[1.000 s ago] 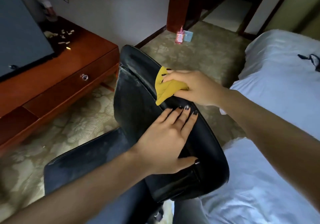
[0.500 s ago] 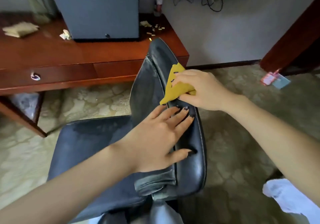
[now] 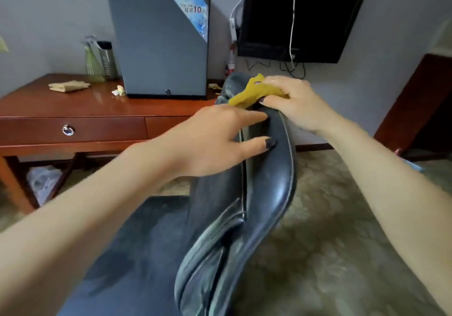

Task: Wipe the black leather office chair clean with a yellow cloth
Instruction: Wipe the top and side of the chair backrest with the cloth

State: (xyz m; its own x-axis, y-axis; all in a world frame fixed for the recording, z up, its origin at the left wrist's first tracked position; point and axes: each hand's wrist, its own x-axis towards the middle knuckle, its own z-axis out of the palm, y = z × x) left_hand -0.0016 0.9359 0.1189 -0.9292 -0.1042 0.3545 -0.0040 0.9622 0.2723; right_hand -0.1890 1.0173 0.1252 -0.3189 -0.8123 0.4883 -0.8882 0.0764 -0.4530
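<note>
The black leather office chair (image 3: pixel 266 200) fills the lower middle, its backrest edge running up toward the desk and its dusty seat at the lower left. My right hand (image 3: pixel 291 102) grips the bunched yellow cloth (image 3: pixel 252 93) and presses it on the top of the backrest. Just below, my left hand (image 3: pixel 220 139) rests on the backrest with fingers stretched out and the thumb on the leather, holding nothing.
A red-brown wooden desk (image 3: pixel 85 110) with a drawer stands at the left, bearing a grey mini fridge (image 3: pixel 159 39), a folded cloth (image 3: pixel 68 86) and bottles. A black TV (image 3: pixel 298 14) with hanging cables is on the wall. Patterned carpet (image 3: pixel 330 230) lies to the right.
The view has swung up and left, from the bed to the desk and wall. My right hand has slid the cloth up to the top of the backrest; my left hand followed higher.
</note>
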